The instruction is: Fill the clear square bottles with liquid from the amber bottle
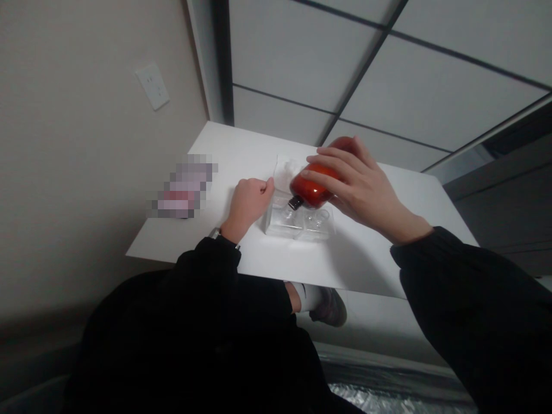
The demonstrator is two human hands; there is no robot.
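Note:
My right hand [349, 178] is wrapped over a shiny red-orange bottle [314, 192]. The bottle is tilted, its dark neck [295, 202] pointing down and left, just above a clear plastic compartment box [284, 228]. Inside the box, small round clear shapes [321, 218] show on the right side. A clear lid-like sheet [282, 172] rises behind the box, partly hidden by the bottle. My left hand [250, 201] is closed beside the box's left edge, thumb and fingers pressed together near the lid. Whether it grips the lid or something small is hidden.
The box stands on a white table [254, 253]. A blurred-out pinkish item [183, 190] lies at the table's left. A wall with an outlet plate [152, 86] rises on the left, and pale panelled doors [284, 57] stand behind. My foot in a dark shoe [331, 307] shows below the front edge.

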